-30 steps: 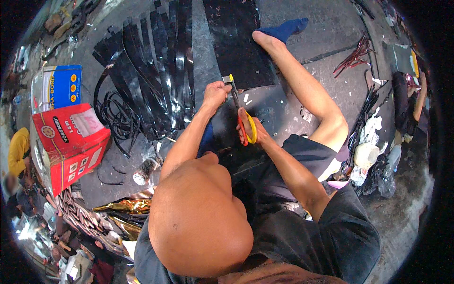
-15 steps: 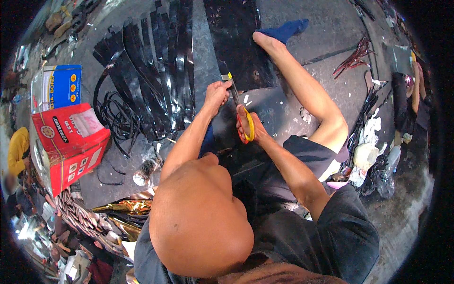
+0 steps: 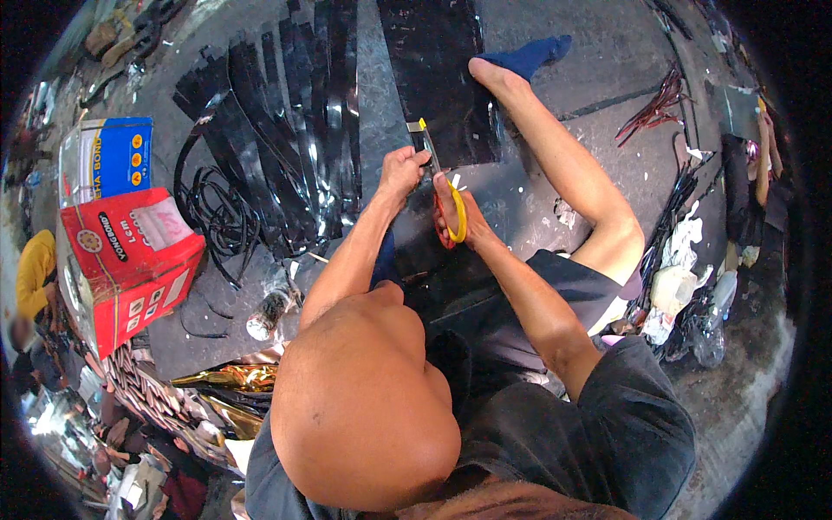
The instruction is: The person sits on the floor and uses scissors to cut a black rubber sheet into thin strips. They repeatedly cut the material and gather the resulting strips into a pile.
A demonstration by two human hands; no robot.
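**Scissors mid-cut on the black sheet**

The right hand (image 3: 459, 221) grips yellow-handled scissors (image 3: 446, 204), fingers through the loops, blades pointing far. The left hand (image 3: 400, 169) pinches the black glossy sheet (image 3: 438, 78) beside the blades. Cut black strips (image 3: 277, 147) lie to the left. Judging by this, cutting is underway; the next snip needs the sheet held taut.

Cartons (image 3: 130, 251) left of strips (image 3: 286, 130); scissors (image 3: 451, 212) right.
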